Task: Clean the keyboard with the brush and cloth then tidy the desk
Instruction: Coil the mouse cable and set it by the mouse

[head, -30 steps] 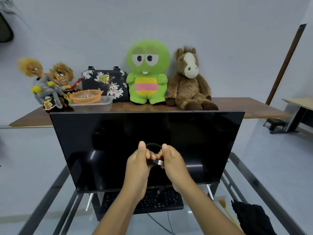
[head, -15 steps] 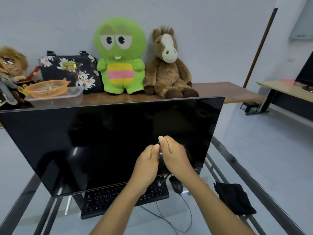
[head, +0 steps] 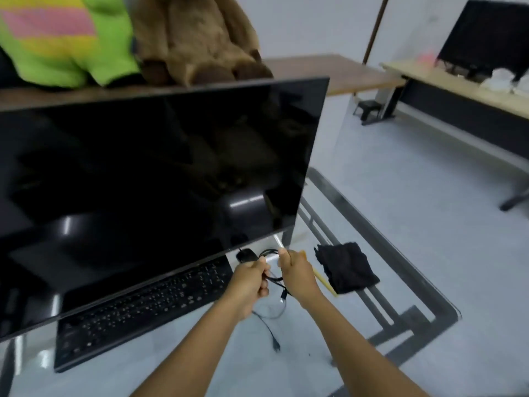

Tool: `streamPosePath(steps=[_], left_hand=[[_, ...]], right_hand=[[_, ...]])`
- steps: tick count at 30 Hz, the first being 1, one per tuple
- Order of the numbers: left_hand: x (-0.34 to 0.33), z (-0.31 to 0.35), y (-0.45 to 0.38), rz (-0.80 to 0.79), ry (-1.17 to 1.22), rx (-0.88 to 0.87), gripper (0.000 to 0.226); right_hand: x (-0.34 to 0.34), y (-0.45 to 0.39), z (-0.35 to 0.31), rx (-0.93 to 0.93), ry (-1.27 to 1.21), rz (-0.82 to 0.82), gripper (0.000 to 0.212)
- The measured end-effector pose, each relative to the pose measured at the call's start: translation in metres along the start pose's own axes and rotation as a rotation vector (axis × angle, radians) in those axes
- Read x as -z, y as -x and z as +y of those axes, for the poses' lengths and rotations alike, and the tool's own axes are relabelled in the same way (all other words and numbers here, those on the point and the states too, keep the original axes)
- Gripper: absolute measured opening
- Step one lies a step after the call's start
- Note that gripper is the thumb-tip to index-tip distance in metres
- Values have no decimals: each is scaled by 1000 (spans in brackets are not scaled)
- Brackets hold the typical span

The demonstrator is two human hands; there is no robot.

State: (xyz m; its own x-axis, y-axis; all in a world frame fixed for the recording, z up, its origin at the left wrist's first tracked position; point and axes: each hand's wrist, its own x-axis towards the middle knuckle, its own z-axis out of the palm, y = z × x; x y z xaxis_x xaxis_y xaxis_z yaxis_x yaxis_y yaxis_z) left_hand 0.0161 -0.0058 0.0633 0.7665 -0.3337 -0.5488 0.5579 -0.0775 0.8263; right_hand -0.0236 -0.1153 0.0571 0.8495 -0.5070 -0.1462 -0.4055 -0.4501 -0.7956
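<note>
Dominating the view, a dark monitor (head: 160, 179) stands tilted on the glass counter (head: 286, 333), its lower edge overhanging the back of the black keyboard (head: 143, 308); the keyboard lies flat under it, its near side open to the person, which suits brushing and wiping. Behind, on a wooden shelf (head: 329, 70), sit a green plush toy (head: 65, 41) and a brown plush horse (head: 194, 38), well apart from the work and likely just stored there. A black cloth (head: 346, 266) lies crumpled near the counter's right edge, with the pale handle of the brush (head: 325, 283) poking out from under its left side; both are untouched, kept to the right within easy reach. A black mouse (head: 245, 255) rests just below the monitor's corner, beyond the left hand (head: 252, 282).

Both hands are curled tight on a thin black cable (head: 272, 279): the left grips a looped stretch of it, and the right hand (head: 297, 277), close beside, pinches the loop's other side. A loose end with a plug trails down onto the glass. Gathering the slack into a coil like this probably serves to tidy the cable off the surface, though which device it belongs to I cannot tell.

No open container is visible at this moment.
</note>
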Motion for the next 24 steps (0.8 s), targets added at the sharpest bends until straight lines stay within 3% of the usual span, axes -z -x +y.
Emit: streamPosePath(steps=[5,10,14,17,20,24], left_hand=[[-4,-51,-53,14,-411,44,25],[-1,-88,-90,149,-821,-153,45],[-6,-96,-98,214,-994,-247,28],[-4,-102,-99,245,-1179,-340,30],[-1,-106,-102,257,-1274,-378,32],[1,-108,-104,281,-1275,-396,35]], right_hand=[[-24,-31,74,-93,152,-96,40],[-46,-45,111,-81,262,-114,36],[-58,-49,117,-17,404,-39,31],[-66,-49,124,79,543,43,32],[-78,-48,134,219,537,181,23],[-83,-49,141,260,462,278,15]])
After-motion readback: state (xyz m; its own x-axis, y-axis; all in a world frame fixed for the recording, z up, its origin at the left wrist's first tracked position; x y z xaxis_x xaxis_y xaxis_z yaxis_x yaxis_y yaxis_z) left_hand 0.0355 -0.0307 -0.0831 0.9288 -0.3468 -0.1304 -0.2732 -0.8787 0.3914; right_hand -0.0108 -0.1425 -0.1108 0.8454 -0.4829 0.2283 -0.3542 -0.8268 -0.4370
